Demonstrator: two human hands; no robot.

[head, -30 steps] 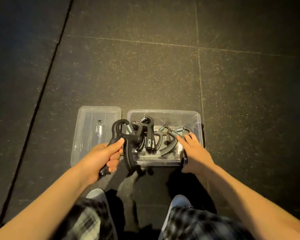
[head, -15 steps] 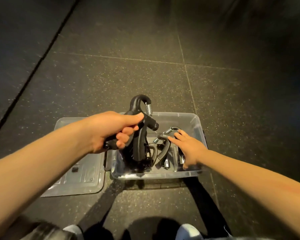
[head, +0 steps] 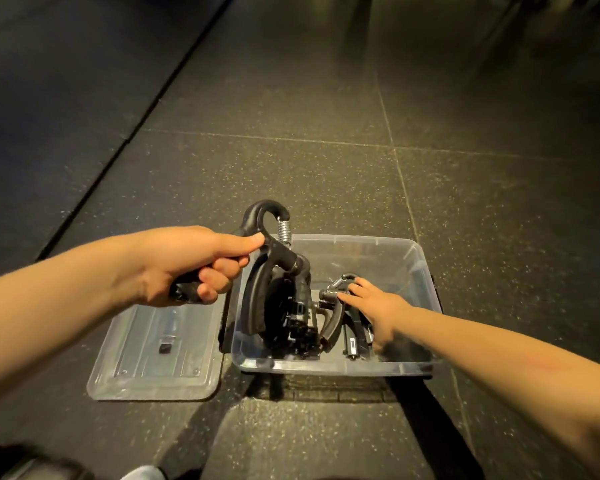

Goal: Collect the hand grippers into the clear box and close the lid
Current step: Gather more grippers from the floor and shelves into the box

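The clear box (head: 388, 368) stands on the dark floor with several black hand grippers (head: 293, 327) piled inside. My left hand (head: 187, 261) grips one handle of a black hand gripper (head: 265, 216) with a steel spring, held over the box's left wall; its other handle hangs down into the box. My right hand (head: 378, 306) reaches into the box, its straight fingers resting on the spring end of another gripper (head: 329, 315). The clear lid (head: 142, 368) lies flat on the floor, just left of the box.
Dark speckled floor tiles with seams surround the box. A dark mat edge runs diagonally at the left. The toe of a light shoe (head: 142, 474) shows at the bottom edge.
My left hand has lifted its gripper from beside the box's near-left corner up over the left wall. My right hand stays inside on the grippers. The camera has moved closer.
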